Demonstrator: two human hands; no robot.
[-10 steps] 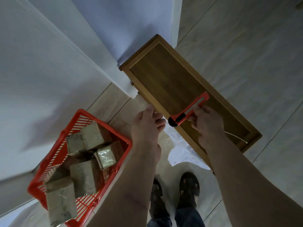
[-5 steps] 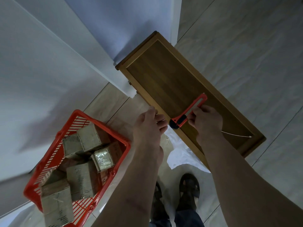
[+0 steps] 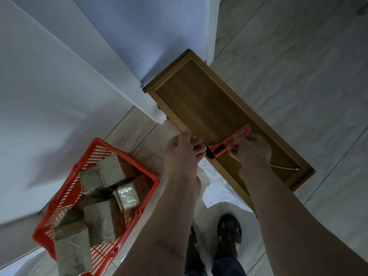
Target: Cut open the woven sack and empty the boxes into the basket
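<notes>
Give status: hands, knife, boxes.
Right hand pinches knife over wooden shelf; left hand at its butt end. Boxes in basket. Nothing blocking.

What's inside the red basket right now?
The red basket holds several brown cardboard boxes piled loosely, one with a shiny taped face. The pile covers most of the basket floor, so anything beneath cannot be seen.

Both forearms (image 3: 159, 226) are bare, with no sleeves in view. The feet wear dark open sandals (image 3: 229, 234) with straps across the top, and blue jeans (image 3: 227, 265) show above them.
</notes>
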